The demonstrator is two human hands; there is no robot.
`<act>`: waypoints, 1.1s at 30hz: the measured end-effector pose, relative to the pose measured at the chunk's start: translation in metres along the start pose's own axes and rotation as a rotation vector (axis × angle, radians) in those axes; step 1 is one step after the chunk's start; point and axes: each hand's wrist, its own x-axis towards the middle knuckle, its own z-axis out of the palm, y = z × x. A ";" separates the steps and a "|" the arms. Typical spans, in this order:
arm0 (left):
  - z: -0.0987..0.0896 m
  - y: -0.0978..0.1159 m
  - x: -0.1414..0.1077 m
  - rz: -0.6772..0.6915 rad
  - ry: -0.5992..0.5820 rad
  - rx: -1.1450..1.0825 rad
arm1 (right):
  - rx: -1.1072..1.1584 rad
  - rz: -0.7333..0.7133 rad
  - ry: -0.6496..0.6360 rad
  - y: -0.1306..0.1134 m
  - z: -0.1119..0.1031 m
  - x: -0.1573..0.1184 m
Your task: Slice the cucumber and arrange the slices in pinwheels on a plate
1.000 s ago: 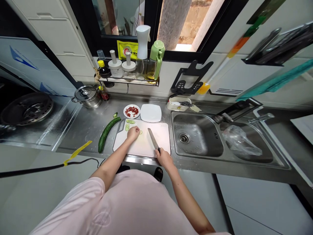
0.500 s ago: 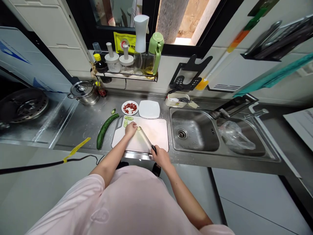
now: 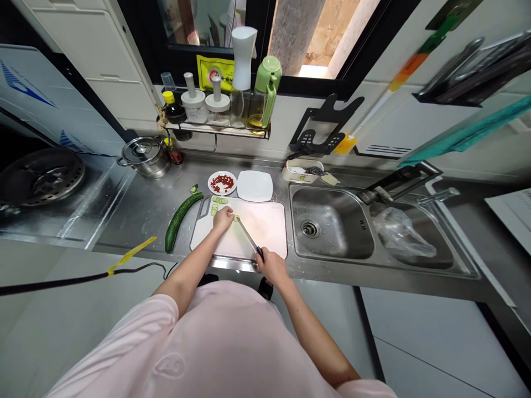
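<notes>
My right hand (image 3: pixel 274 266) is wrapped around the black handle of a kitchen knife (image 3: pixel 249 237), whose blade slants up and left over the white cutting board (image 3: pixel 269 224). At the blade's tip is a small pale green cucumber slice (image 3: pixel 237 219). My left hand (image 3: pixel 223 219) is closed, its fingertips at that slice's left edge; the fingers partly hide what they grip. More cucumber slices (image 3: pixel 219 200) lie in rows at the board's upper left. To the left of the board, on the counter, rests a long whole green cucumber (image 3: pixel 180 221).
Behind the board stand a plate of chopped red pieces (image 3: pixel 221 183) and a white square plate (image 3: pixel 254 186). A cucumber end (image 3: pixel 193 189) lies nearby. The sink (image 3: pixel 332 221) is at the right, a lidded pot (image 3: pixel 145 157) at the left. Above hangs a condiment rack (image 3: pixel 215 130).
The view has shifted slightly, so the counter things appear a little further right. Both hands keep nearly the same places, and the knife's tip stays at the cucumber slice.
</notes>
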 end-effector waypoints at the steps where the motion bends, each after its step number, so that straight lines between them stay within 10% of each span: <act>1: 0.000 0.000 0.000 0.003 0.001 0.001 | -0.004 -0.003 -0.003 0.000 0.000 0.000; 33: 0.000 0.001 0.002 -0.023 -0.001 0.008 | -0.096 -0.045 -0.065 -0.009 -0.023 0.013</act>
